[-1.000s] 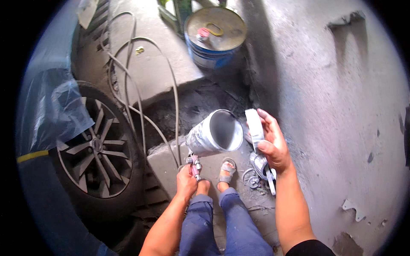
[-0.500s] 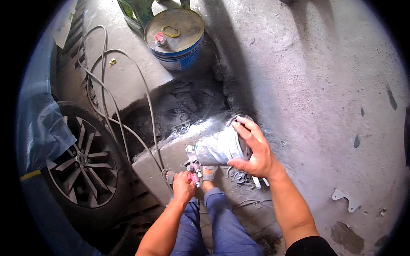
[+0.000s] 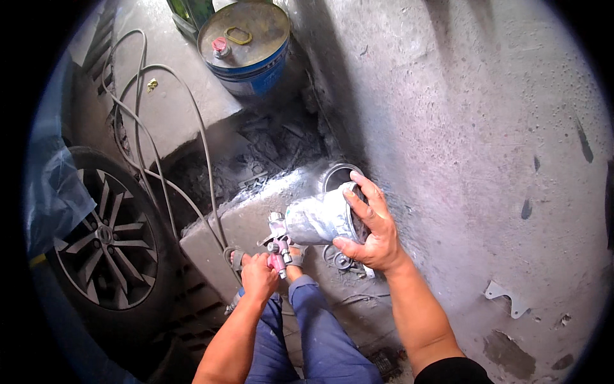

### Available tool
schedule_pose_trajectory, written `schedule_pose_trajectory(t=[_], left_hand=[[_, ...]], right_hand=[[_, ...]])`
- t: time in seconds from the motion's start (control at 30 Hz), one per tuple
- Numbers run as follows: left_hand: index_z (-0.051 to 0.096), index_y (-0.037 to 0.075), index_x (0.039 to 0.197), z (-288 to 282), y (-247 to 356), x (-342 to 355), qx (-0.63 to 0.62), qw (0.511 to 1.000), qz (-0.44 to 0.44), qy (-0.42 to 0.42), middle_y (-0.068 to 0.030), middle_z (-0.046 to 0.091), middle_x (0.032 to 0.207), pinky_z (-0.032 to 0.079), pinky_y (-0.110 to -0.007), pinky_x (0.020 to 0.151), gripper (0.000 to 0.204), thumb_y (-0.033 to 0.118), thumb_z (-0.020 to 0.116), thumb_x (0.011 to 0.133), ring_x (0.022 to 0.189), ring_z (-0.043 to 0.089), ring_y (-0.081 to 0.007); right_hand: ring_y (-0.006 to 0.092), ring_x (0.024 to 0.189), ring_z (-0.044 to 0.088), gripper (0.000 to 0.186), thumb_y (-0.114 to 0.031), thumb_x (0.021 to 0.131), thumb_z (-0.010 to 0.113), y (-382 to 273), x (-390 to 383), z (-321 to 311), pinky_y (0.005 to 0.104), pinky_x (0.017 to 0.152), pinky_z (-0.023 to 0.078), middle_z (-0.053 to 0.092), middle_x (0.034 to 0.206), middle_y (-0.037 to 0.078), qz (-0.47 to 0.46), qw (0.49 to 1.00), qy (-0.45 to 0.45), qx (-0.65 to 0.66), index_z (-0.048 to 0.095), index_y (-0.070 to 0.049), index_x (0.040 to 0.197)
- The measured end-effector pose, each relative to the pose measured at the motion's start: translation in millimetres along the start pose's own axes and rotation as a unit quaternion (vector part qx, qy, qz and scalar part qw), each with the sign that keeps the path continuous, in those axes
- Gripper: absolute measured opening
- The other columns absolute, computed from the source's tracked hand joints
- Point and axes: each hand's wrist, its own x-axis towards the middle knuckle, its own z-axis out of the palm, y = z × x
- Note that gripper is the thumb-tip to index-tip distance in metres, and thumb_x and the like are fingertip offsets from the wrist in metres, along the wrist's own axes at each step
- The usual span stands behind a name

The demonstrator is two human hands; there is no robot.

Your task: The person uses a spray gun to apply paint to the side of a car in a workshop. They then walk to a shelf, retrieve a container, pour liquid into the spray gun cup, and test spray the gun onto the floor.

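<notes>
My left hand (image 3: 261, 278) is closed round the handle of a spray gun (image 3: 279, 251) with a pinkish-red body and a silver nozzle. A paint cup (image 3: 320, 219), greyish white and smeared, is joined to the gun and lies tilted over sideways, pointing right. My right hand (image 3: 377, 233) grips the cup's wide dark end, thumb below and fingers spread over the top. Just behind that end, a round metal rim with a dark inside (image 3: 334, 171) shows partly; the cup and fingers hide the rest.
A blue drum (image 3: 246, 54) with a red cap stands on a concrete ledge, next to a looping grey hose (image 3: 206, 144). On the left is a car wheel (image 3: 105, 240) under plastic sheeting (image 3: 61, 198). Rubble (image 3: 268, 150) fills a gap. A metal bracket (image 3: 507, 299) lies at right.
The whole view has shifted, so surroundings appear further left and a little higher. More of the round rim shows behind the cup. Both hands keep their grips.
</notes>
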Motion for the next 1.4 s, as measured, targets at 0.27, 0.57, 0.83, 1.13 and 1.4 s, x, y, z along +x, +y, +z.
schedule_pose_trajectory(t=[0.27,0.57,0.83,1.13,1.4], left_hand=[[0.059,0.007,0.074,8.5,-2.7,-6.9,0.050,0.996,-0.059,0.043,-0.0130,0.058,0.076,0.045,-0.048,0.064,0.007,0.013,0.060,0.070,0.073,0.058,-0.0368],[0.061,0.010,0.074,11.8,-8.2,-0.3,0.098,0.987,0.004,0.125,-0.0089,0.054,0.074,0.040,-0.041,0.063,0.011,0.018,0.065,0.069,0.071,0.054,-0.0304],[0.064,0.011,0.084,5.2,-8.7,-11.0,0.075,0.995,0.024,0.055,-0.0090,0.057,0.077,0.044,-0.041,0.069,0.022,0.011,0.067,0.062,0.076,0.056,-0.0303],[0.063,0.009,0.081,0.2,-15.0,-19.2,0.063,0.997,0.028,0.021,-0.0105,0.058,0.076,0.044,-0.043,0.067,0.015,0.013,0.066,0.068,0.075,0.058,-0.0318],[0.065,0.006,0.088,-6.0,1.7,-19.4,0.010,0.999,-0.022,-0.031,-0.0160,0.061,0.081,0.047,-0.045,0.072,0.018,0.014,0.062,0.072,0.080,0.060,-0.0356]], right_hand=[[0.0385,0.117,0.047,0.070,-0.033,0.073,0.074,-20.2,-12.0,29.1,0.0391,0.098,0.038,0.044,0.128,0.029,0.202,0.976,0.081,-0.019,0.048,0.000,0.129],[0.0380,0.128,0.035,0.082,-0.047,0.083,0.060,-12.6,-27.9,26.4,0.0404,0.104,0.030,0.033,0.137,0.028,0.460,0.880,0.048,0.109,0.029,0.005,0.138],[0.0381,0.124,0.041,0.084,-0.050,0.080,0.062,-22.3,-44.4,0.6,0.0409,0.103,0.032,0.043,0.132,0.027,0.251,0.967,-0.038,-0.033,0.033,0.006,0.136],[0.0396,0.123,0.040,0.088,-0.055,0.078,0.062,-28.9,-52.8,-2.2,0.0421,0.104,0.030,0.044,0.131,0.027,0.277,0.958,-0.072,0.015,0.033,0.005,0.136],[0.0301,0.132,0.033,0.072,-0.036,0.090,0.052,-9.9,-70.0,17.9,0.0382,0.109,0.025,0.029,0.145,0.021,0.303,0.901,0.059,0.303,0.021,0.003,0.142]])
